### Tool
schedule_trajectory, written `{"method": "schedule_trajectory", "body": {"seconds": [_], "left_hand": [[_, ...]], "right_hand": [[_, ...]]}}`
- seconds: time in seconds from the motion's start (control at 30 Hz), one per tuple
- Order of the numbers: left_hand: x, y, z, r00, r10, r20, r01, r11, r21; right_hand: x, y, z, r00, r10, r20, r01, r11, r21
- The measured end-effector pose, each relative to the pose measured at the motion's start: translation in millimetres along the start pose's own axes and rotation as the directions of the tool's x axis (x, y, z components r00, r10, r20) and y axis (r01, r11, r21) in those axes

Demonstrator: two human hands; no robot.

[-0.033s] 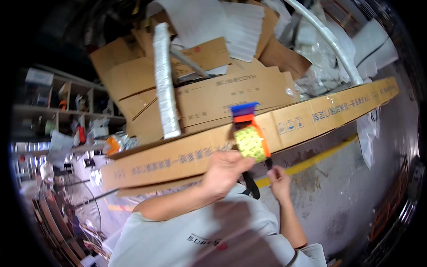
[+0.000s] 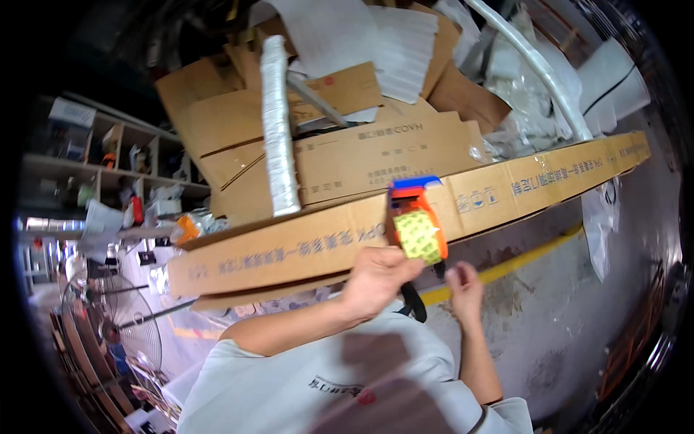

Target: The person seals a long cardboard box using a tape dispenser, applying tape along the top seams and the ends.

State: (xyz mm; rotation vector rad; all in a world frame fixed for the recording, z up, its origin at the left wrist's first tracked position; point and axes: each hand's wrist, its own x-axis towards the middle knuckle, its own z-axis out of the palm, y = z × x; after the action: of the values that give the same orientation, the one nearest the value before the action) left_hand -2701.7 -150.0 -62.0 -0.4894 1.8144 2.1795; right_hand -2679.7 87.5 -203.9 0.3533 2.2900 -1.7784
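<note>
A tape dispenser [image 2: 428, 249] with an orange frame, a blue top edge and a yellow-green roll stands up from my left hand [image 2: 377, 282]. The fingers of that hand are closed around its lower part, and a black handle [image 2: 413, 302] shows below them. To the right, my right hand [image 2: 466, 289] is raised with its fingers drawn together near the bottom of the dispenser. Whatever it may hold is too small to make out. Just beyond the hands lies a long, narrow cardboard box [image 2: 318, 246], partly behind the dispenser.
Flattened cardboard [image 2: 347, 155], a silver-wrapped bar [image 2: 279, 130] and white foam sheets [image 2: 405, 50] are piled behind the box. Shelving [image 2: 119, 173] and a large fan [image 2: 134, 333] stand at left. A yellow line [image 2: 517, 267] runs along the floor at right.
The dispenser and my left hand have shifted slightly right in view, with the roll turned a little. My right hand has risen slightly and moved right, away from the dark part under the dispenser.
</note>
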Motion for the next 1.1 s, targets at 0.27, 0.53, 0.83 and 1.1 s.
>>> {"method": "schedule_trajectory", "body": {"seconds": [0.27, 0.53, 0.83, 1.1], "left_hand": [[6.8, -87.4, -6.5, 0.699, 0.686, 0.202, -0.703, 0.607, 0.371], [10.3, -65.7, -70.4, 0.733, 0.549, 0.401, -0.372, -0.170, 0.913], [26.8, -60.2, -67.7, 0.869, 0.402, 0.288, -0.369, 0.140, 0.919], [13.6, -48.3, -65.8, 0.853, 0.436, 0.286, -0.322, 0.008, 0.947]], "right_hand": [[6.4, -216.8, 61.5, 0.853, -0.291, 0.434, 0.518, 0.580, -0.629], [14.7, -227.8, 92.3, 0.866, -0.259, 0.428, 0.500, 0.487, -0.717], [-10.0, -181.2, 51.5, 0.870, -0.388, 0.303, 0.464, 0.437, -0.771], [-99.7, -60.2, 15.3, 0.855, -0.474, 0.211, 0.484, 0.579, -0.656]]}}
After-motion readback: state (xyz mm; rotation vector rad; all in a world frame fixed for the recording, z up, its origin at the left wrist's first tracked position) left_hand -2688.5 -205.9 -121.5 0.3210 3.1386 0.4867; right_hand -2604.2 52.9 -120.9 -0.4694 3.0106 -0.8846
